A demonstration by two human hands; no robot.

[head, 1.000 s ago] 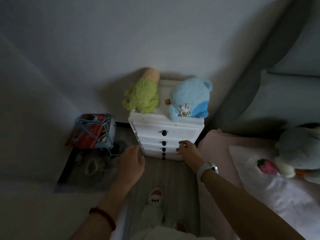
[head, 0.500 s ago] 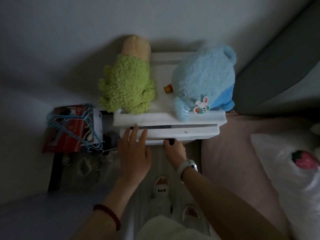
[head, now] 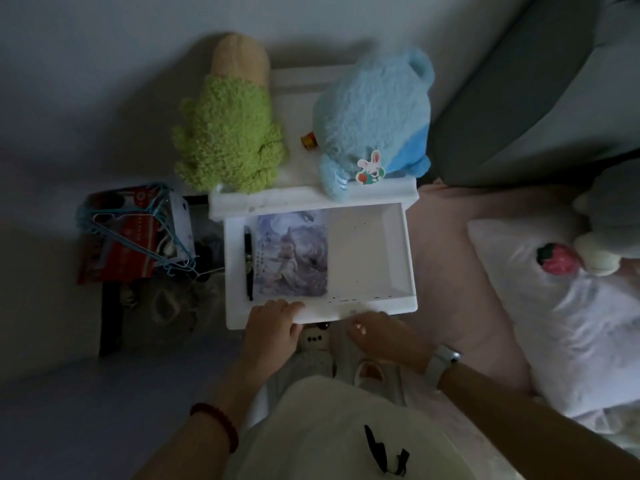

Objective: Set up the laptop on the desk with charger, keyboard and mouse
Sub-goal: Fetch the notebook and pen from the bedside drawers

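At the far left a red box (head: 117,237) sits on the floor with blue wire hangers (head: 159,230) draped over it. Beside it stands a white nightstand (head: 311,199), its top drawer (head: 370,258) pulled out. On the nightstand top a green plush toy (head: 228,133) lies left of a blue plush toy (head: 374,112). Inside the drawer a dark pen (head: 248,261) lies along the left wall, just beside an illustrated book (head: 291,252); the right half shows bare white bottom. No laptop, charger, keyboard or mouse is in view. The left hand (head: 273,327) hooks curled fingers over the drawer's front edge. The right hand (head: 381,332), a white watch on its wrist, has its fingers curled at the same edge; whether they grip it cannot be told. A pink bed (head: 450,258) with a white pillow (head: 540,306) lies to the right.
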